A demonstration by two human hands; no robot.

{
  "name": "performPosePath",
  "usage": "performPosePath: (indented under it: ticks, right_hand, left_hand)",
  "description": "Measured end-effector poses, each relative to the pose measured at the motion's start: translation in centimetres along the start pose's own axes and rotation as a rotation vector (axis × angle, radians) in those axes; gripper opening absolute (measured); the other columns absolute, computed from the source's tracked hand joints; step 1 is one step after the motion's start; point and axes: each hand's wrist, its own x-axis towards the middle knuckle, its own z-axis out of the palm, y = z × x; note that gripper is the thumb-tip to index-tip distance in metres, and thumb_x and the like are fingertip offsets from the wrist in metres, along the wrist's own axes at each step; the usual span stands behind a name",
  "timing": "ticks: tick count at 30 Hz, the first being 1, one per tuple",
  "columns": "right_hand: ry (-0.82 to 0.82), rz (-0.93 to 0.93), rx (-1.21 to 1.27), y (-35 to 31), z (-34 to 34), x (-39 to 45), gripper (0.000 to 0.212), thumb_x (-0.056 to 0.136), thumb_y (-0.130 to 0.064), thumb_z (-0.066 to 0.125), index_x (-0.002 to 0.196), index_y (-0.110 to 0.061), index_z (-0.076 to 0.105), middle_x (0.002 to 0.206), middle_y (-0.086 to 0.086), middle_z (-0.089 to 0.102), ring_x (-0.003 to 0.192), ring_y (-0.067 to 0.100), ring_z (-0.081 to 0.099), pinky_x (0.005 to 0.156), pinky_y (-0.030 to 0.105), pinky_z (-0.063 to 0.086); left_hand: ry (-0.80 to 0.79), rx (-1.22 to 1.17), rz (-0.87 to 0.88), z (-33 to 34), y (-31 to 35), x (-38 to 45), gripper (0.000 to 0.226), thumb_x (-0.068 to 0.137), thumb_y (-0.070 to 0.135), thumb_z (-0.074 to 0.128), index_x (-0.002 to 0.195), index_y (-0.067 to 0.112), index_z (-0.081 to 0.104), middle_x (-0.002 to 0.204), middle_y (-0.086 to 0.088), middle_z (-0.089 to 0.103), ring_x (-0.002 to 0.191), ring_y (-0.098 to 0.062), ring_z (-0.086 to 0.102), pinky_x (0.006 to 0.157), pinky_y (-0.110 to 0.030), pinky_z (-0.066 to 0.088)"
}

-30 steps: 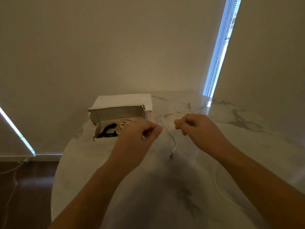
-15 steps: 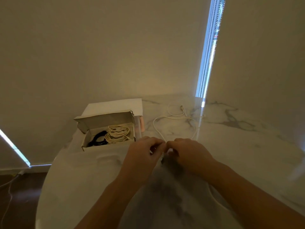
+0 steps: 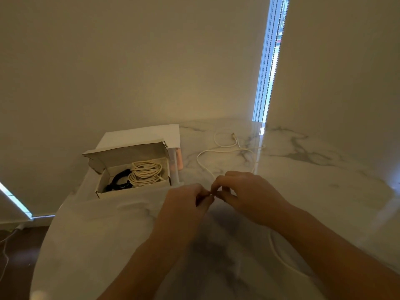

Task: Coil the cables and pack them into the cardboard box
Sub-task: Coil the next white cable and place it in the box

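An open cardboard box (image 3: 101, 187) stands at the table's far left, its lid folded back. Inside lie a coiled cream cable (image 3: 145, 173) and a coiled black cable (image 3: 119, 182). A loose white cable (image 3: 218, 150) loops over the marble behind my hands and runs down to them. My left hand (image 3: 184, 202) and my right hand (image 3: 246, 195) meet fingertip to fingertip over the table's middle, both pinching this cable. Another stretch of white cable (image 3: 279, 256) trails along the table under my right forearm.
The white marble table (image 3: 324, 169) has a rounded left edge above a dark floor. A second small white cable loop (image 3: 225, 138) with a plug lies at the back. Window blinds with a bead chain (image 3: 266, 72) hang behind. A clear, pink-tinted object (image 3: 176, 163) stands right of the box.
My hands, apart a second ago, have come together at the fingertips. The dangling cable end that hung between them is now hidden in my fingers. The view has shifted slightly.
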Motion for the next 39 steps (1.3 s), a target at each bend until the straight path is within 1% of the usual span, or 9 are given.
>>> performPosePath:
  ticks: [4, 10, 17, 22, 26, 30, 33, 36, 39]
  right_hand:
    - [-0.019, -0.008, 0.024, 0.8, -0.5, -0.4, 0.019, 0.099, -0.035, 0.049, 0.115, -0.042, 0.058, 0.098, -0.016, 0.057, 0.076, 0.003, 0.052, 0.069, 0.015, 0.041]
    - [0.107, 0.026, 0.146, 1.9, -1.3, -0.3, 0.016, 0.098, -0.033, 0.051, 0.110, -0.037, 0.062, 0.098, -0.016, 0.061, 0.080, 0.002, 0.055, 0.071, 0.013, 0.042]
    - [0.181, 0.007, 0.192, 2.0, -1.2, -0.2, 0.027, 0.094, -0.044, 0.039, 0.108, -0.032, 0.059, 0.101, -0.016, 0.056, 0.086, 0.005, 0.056, 0.074, 0.018, 0.049]
    - [0.235, 0.058, 0.304, 1.5, -1.2, -0.2, 0.021, 0.093, -0.048, 0.039, 0.096, -0.032, 0.052, 0.098, -0.014, 0.054, 0.087, 0.002, 0.055, 0.073, 0.014, 0.044]
    - [0.191, 0.169, 0.574, 1.0, -1.2, -0.3, 0.026, 0.099, -0.042, 0.046, 0.111, -0.027, 0.062, 0.105, -0.014, 0.066, 0.098, -0.001, 0.061, 0.081, 0.012, 0.048]
    - [0.198, 0.193, 0.755, 0.3, -1.7, -0.5, 0.024, 0.102, -0.034, 0.047, 0.100, -0.018, 0.065, 0.088, -0.003, 0.071, 0.085, 0.007, 0.067, 0.081, 0.019, 0.055]
    - [0.185, 0.190, 0.890, -0.4, -1.6, -0.7, 0.017, 0.102, -0.025, 0.047, 0.103, -0.015, 0.061, 0.081, 0.001, 0.071, 0.080, 0.014, 0.071, 0.083, 0.025, 0.057]
    - [0.163, 0.198, 0.859, -1.1, -1.1, -0.7, 0.015, 0.100, -0.022, 0.051, 0.114, -0.023, 0.057, 0.076, -0.002, 0.068, 0.076, 0.012, 0.070, 0.077, 0.023, 0.058]
    - [0.172, 0.171, 0.655, -1.8, -0.9, -0.8, 0.023, 0.100, -0.023, 0.052, 0.121, -0.031, 0.052, 0.076, -0.012, 0.064, 0.073, -0.001, 0.065, 0.066, 0.009, 0.050]
  left_hand:
    - [-0.072, -0.202, -0.105, -0.6, 0.3, -0.5, 0.011, 0.094, 0.034, 0.062, 0.100, 0.030, 0.070, 0.085, 0.015, 0.070, 0.074, 0.000, 0.065, 0.063, -0.007, 0.048]
    - [-0.253, -0.691, -0.285, -2.8, 1.3, -0.7, 0.015, 0.091, 0.028, 0.064, 0.098, 0.021, 0.076, 0.090, 0.004, 0.077, 0.081, -0.008, 0.069, 0.075, -0.022, 0.056]
    - [-0.415, -0.909, -0.281, -3.6, 1.9, 0.3, 0.023, 0.091, 0.026, 0.061, 0.105, 0.019, 0.078, 0.093, 0.001, 0.073, 0.083, -0.009, 0.063, 0.076, -0.023, 0.051]
    - [-0.404, -1.243, -0.291, -3.3, 3.0, 1.9, 0.026, 0.094, 0.012, 0.056, 0.111, 0.006, 0.074, 0.095, -0.009, 0.072, 0.085, -0.016, 0.068, 0.077, -0.027, 0.057]
    - [-0.377, -1.366, -0.298, -2.8, 3.5, 3.0, 0.027, 0.095, 0.007, 0.053, 0.115, 0.001, 0.069, 0.098, -0.012, 0.073, 0.084, -0.017, 0.071, 0.075, -0.027, 0.060]
    - [-0.375, -1.542, -0.272, -2.5, 2.9, 3.3, 0.030, 0.097, 0.006, 0.050, 0.121, 0.001, 0.067, 0.098, -0.010, 0.069, 0.085, -0.015, 0.067, 0.082, -0.026, 0.059]
    - [-0.354, -1.711, -0.246, -2.6, 2.0, 3.3, 0.032, 0.097, 0.008, 0.050, 0.126, 0.004, 0.064, 0.103, -0.006, 0.066, 0.090, -0.013, 0.066, 0.092, -0.026, 0.054]
    - [-0.276, -1.812, -0.241, -2.6, 1.4, 3.4, 0.033, 0.098, 0.010, 0.051, 0.128, 0.007, 0.063, 0.107, -0.004, 0.066, 0.092, -0.011, 0.066, 0.098, -0.025, 0.051]
    - [-0.204, -1.800, -0.249, -2.6, 1.1, 3.2, 0.036, 0.097, 0.011, 0.051, 0.131, 0.006, 0.062, 0.105, -0.003, 0.067, 0.090, -0.010, 0.066, 0.096, -0.024, 0.053]
